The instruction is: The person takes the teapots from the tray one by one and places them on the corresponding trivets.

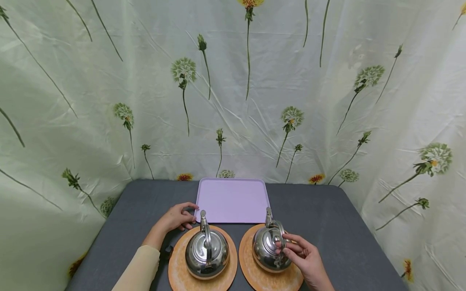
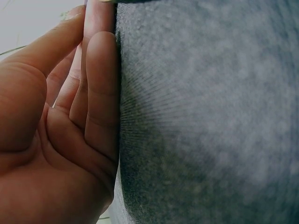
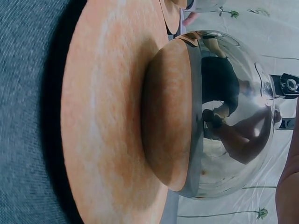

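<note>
My left hand [image 1: 178,217] is at the left edge of a lilac tray [image 1: 233,201], its fingertips touching the rim near the front corner. In the left wrist view, its fingers [image 2: 100,70] look fairly straight and lie along the grey tabletop. My right hand [image 1: 303,256] holds the raised handle of the right steel kettle [image 1: 263,246], fingertips reaching through the handle. That kettle stands upright on a round orange board [image 1: 248,258]. The right wrist view shows its shiny body [image 3: 233,121], with most of the hand out of frame.
A second steel kettle [image 1: 207,258] stands on another round orange board [image 1: 178,262], just below the left hand. Both spouts point toward the tray. Behind the dark grey table [image 1: 313,206] hangs a pale curtain [image 1: 233,113] printed with dandelions.
</note>
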Available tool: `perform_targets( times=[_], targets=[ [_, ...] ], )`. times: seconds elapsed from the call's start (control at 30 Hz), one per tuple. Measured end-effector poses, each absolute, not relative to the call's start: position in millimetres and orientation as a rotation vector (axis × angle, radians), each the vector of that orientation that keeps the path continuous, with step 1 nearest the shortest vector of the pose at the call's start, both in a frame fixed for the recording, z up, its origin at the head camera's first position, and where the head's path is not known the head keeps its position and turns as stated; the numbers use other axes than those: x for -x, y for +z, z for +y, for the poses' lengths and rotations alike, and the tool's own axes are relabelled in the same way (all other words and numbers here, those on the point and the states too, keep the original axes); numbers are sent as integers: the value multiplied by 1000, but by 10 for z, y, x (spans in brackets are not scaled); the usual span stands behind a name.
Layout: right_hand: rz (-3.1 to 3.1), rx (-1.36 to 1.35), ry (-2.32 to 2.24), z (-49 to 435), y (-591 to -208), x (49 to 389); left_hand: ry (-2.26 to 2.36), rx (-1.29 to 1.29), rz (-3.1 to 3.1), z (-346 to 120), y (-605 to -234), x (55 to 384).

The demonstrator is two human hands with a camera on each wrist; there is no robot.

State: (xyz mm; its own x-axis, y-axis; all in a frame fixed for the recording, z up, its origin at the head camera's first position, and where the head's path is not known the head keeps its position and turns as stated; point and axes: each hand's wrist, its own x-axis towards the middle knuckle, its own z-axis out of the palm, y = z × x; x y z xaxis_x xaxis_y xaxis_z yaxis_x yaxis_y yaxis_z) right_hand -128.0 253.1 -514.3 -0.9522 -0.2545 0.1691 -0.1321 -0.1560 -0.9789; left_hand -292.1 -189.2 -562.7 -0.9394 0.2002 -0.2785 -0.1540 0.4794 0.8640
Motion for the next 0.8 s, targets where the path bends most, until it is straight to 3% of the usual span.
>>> perform_targets(
  times=[0.8],
  targets=[
    [2107, 522, -2349, 2674, -5140, 1372, 1450, -90, 2363, -1934, -5611, 2907]
  ],
)
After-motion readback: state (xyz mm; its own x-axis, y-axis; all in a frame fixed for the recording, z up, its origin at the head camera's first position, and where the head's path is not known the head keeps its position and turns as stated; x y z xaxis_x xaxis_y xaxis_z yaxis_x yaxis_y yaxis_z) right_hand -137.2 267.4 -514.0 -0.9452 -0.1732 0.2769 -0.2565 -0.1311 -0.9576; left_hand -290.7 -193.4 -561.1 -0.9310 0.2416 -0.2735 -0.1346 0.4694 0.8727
